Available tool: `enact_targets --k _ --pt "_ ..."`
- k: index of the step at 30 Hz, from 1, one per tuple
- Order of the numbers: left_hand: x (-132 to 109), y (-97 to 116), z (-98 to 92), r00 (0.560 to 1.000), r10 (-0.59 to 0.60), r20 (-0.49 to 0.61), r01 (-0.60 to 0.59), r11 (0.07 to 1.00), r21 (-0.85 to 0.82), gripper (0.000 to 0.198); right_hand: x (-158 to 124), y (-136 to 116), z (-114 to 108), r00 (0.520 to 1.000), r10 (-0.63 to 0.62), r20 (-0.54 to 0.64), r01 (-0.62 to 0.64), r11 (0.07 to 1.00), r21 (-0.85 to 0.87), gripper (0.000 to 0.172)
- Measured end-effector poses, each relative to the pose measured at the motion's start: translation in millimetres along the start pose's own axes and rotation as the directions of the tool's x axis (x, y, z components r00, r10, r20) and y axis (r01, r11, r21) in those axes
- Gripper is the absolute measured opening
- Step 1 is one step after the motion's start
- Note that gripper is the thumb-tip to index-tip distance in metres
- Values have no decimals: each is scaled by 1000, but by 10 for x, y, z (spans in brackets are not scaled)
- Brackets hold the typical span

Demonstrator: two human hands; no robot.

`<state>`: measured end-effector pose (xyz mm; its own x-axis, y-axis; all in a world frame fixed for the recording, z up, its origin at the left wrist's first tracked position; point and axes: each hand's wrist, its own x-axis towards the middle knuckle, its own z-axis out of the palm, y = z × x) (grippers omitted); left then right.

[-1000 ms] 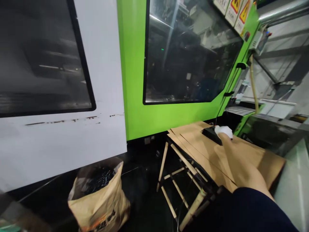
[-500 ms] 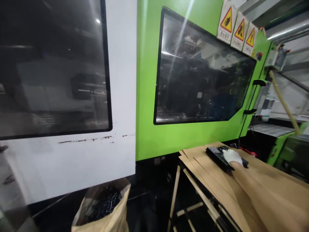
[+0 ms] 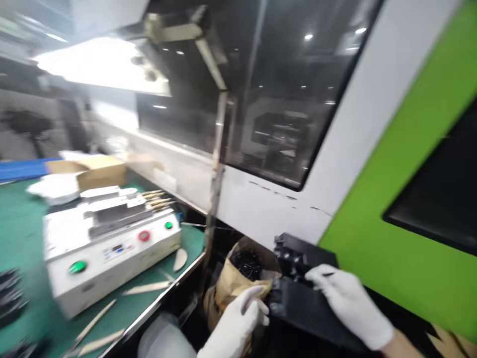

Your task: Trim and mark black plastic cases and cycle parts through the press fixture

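Observation:
Both of my hands wear white gloves and hold a flat black plastic part [image 3: 298,293] in front of me. My right hand [image 3: 350,306] lies over its right side with the fingers wrapped on its top edge. My left hand [image 3: 236,325] grips its lower left corner from below. The part hangs over an open brown paper sack [image 3: 233,286] filled with small black scraps. The frame is smeared by motion.
To the left is a green-topped bench [image 3: 22,233] with a white box machine [image 3: 108,246] bearing green and red buttons, and thin wooden sticks [image 3: 145,288] beside it. A cardboard box [image 3: 93,171] sits behind. The white and green machine housing [image 3: 402,209] rises at the right.
My view has swung left from the cardboard-covered stand to the bench. The black part, then lying on the cardboard under my right hand, is now lifted and held in both hands.

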<state>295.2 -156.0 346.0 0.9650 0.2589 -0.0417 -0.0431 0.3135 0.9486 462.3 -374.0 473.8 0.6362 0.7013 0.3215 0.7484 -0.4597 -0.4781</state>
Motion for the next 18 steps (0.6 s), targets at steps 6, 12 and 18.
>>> enact_targets --k 6,12,18 --pt "-227 -203 -652 899 -164 -406 142 986 -84 43 518 -458 1990 935 -258 243 175 933 315 45" --pt "-835 98 -1614 774 40 -632 78 984 158 41 1096 -687 2629 940 12 340 -250 701 667 67" --pt "-737 1769 -3106 314 688 -654 -138 714 686 40 1356 -446 2579 943 120 311 -299 716 631 69"
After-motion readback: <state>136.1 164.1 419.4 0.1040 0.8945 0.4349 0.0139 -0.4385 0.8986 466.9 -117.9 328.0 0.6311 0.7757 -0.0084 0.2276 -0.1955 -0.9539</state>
